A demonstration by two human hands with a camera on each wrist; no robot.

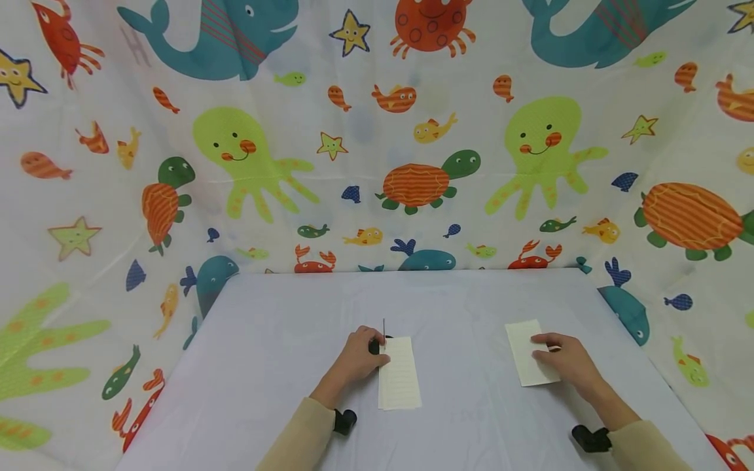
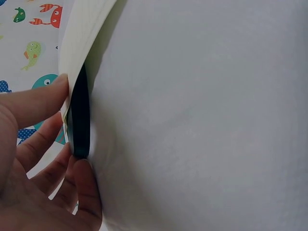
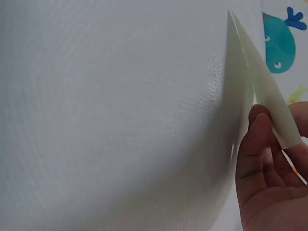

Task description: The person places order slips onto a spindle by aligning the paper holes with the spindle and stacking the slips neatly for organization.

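Note:
My left hand (image 1: 358, 356) pinches the upper left edge of some cream lined paper sheets (image 1: 402, 379), slightly offset from each other, left of the table's middle. A dark, narrow object (image 2: 81, 120) lies against the underside of the sheets by the left fingers; its kind cannot be told. In the head view a thin dark upright line shows above that hand. To the right, my right hand (image 1: 570, 361) holds a separate piece of cream paper (image 1: 523, 353) by its right edge, tilted a little. In the right wrist view this paper (image 3: 262, 82) stands up between thumb and fingers.
The table (image 1: 283, 327) wears a white cloth. Behind and on both sides hangs a curtain (image 1: 353, 229) printed with sea animals. Black wrist devices (image 1: 345, 422) sit at both sleeves.

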